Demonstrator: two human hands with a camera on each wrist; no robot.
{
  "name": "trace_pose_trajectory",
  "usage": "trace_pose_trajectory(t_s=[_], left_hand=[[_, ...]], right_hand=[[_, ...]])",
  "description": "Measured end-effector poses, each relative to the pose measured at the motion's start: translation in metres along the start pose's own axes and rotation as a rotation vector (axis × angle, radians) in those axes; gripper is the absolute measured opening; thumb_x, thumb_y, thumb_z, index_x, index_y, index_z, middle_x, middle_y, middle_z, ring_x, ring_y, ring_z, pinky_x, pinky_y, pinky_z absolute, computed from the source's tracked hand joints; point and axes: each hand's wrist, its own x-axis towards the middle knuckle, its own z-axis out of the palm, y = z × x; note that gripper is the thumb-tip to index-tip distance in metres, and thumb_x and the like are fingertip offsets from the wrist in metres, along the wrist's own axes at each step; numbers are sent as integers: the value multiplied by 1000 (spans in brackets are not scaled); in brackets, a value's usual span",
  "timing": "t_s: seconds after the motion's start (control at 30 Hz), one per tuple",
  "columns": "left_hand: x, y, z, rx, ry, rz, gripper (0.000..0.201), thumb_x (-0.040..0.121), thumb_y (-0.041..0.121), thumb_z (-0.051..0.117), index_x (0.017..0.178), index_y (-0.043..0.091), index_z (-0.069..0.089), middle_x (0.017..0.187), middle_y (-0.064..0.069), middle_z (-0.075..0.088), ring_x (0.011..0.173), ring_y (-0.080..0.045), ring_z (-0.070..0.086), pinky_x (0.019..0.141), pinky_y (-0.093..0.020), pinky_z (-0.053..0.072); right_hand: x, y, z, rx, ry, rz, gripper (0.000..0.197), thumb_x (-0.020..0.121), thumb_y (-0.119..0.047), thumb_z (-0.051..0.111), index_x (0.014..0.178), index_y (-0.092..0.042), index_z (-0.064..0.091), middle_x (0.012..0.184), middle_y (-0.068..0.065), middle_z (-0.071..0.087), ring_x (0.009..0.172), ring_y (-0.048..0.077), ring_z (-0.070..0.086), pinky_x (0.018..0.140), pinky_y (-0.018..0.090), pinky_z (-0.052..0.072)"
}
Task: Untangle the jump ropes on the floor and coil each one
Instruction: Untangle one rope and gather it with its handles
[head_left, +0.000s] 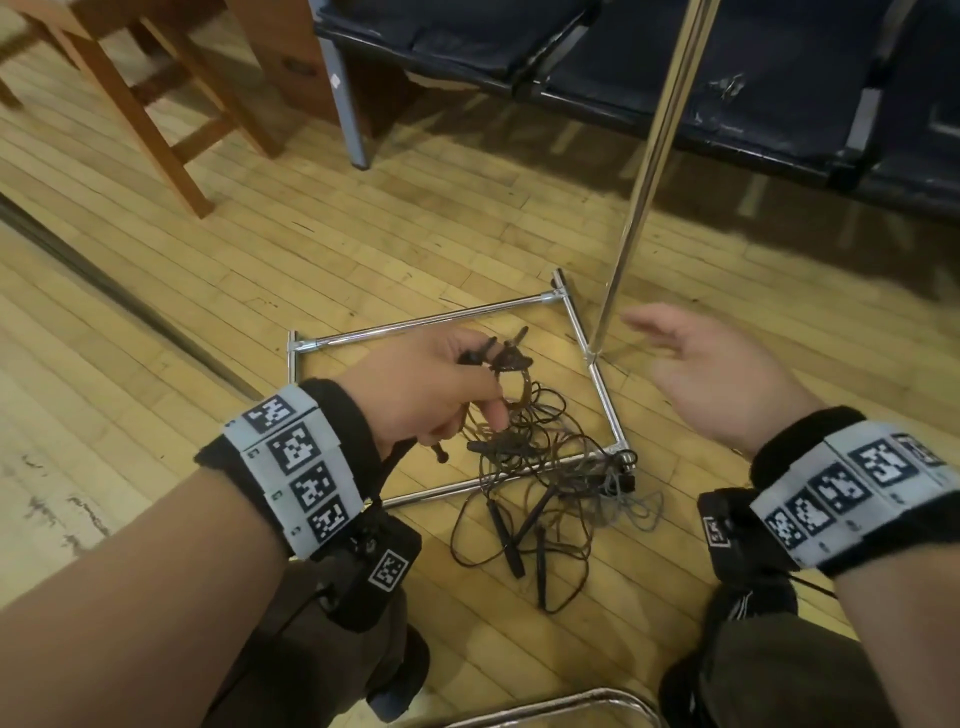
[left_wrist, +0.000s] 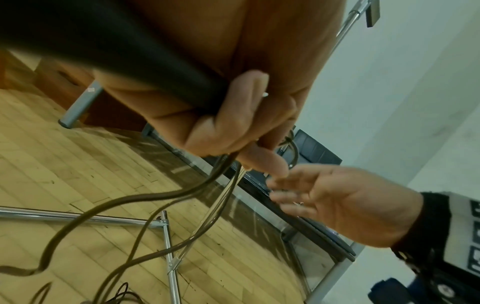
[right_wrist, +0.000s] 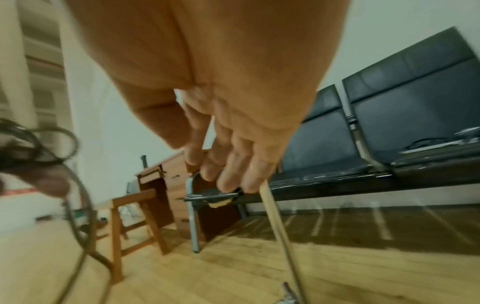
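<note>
My left hand (head_left: 457, 384) grips the black handles and a few small loops of a dark jump rope (head_left: 511, 376), held above the floor. In the left wrist view a black handle (left_wrist: 145, 67) lies across the palm, and cords (left_wrist: 182, 193) trail down from the curled fingers. A tangled heap of thin dark ropes (head_left: 540, 467) with several black handles (head_left: 506, 540) lies on the wooden floor below. My right hand (head_left: 691, 364) hovers to the right, fingers straight and spread, holding nothing. The right wrist view shows its fingers (right_wrist: 233, 162) extended.
A chrome rectangular stand base (head_left: 415, 325) lies on the floor around the heap, with a chrome pole (head_left: 644, 176) rising beside my right hand. A row of black seats (head_left: 675, 67) stands behind. A wooden stool (head_left: 171, 104) is at the back left. My knees are at the bottom.
</note>
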Motion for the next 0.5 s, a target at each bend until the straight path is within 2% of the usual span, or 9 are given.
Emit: trace_pose_trajectory(t_s=[0.07,0.1,0.13,0.2,0.27,0.33,0.43,0.5], left_hand=[[0,3,6,60,-54,-11,31,84,12,68,113,22,74,80,-10,78,38,-10,45,36,-19,33],[0,5,8,88,-91,-20,34,81,16,68,114,23,74,81,-9,78,39,-10,46,36,-19,33],[0,7,10,112,-128,-30,36,80,21,67,115,24,74,84,-9,79,40,-10,47,37,-19,34],[-1,8,12,145,-178,-48,36,82,28,65,117,22,73,89,-9,80,41,-10,48,37,-19,34],[-1,7,12,150,-186,-57,30,89,29,64,116,21,72,92,-8,81,41,-9,48,36,-18,34],[0,5,10,128,-143,-57,22,96,23,62,115,21,73,93,-9,81,39,-9,47,36,-17,32],[2,2,5,86,-2,-39,14,103,22,61,109,16,72,85,-9,79,35,-9,42,34,-16,30],[4,2,1,56,73,-32,13,103,22,64,100,12,71,75,-6,74,35,-8,40,32,-17,29]], right_hand=[[-5,-16,10,216,-92,-121,52,101,-23,52,142,-54,48,142,-33,52,124,-14,48,95,19,37],[-7,-22,17,287,-167,-163,46,101,-31,55,140,-55,49,138,-34,54,122,-17,50,96,18,38],[-9,-27,23,320,-222,-191,42,100,-38,58,139,-52,52,133,-32,59,118,-16,53,96,18,41],[-9,-30,30,329,-252,-222,30,97,-42,63,126,-46,64,117,-22,70,108,-6,64,93,23,50],[-9,-31,29,309,-206,-241,15,94,-41,67,109,-40,70,104,-16,73,98,2,68,90,32,55],[-9,-28,23,293,-151,-237,8,89,-40,70,96,-37,71,95,-12,73,89,6,69,88,40,58],[-10,-20,16,317,-71,-211,16,80,-47,65,88,-33,68,85,-2,69,77,17,66,78,51,60],[-10,-16,14,343,-33,-212,30,78,-56,61,86,-28,66,82,5,64,72,19,61,76,52,56]])
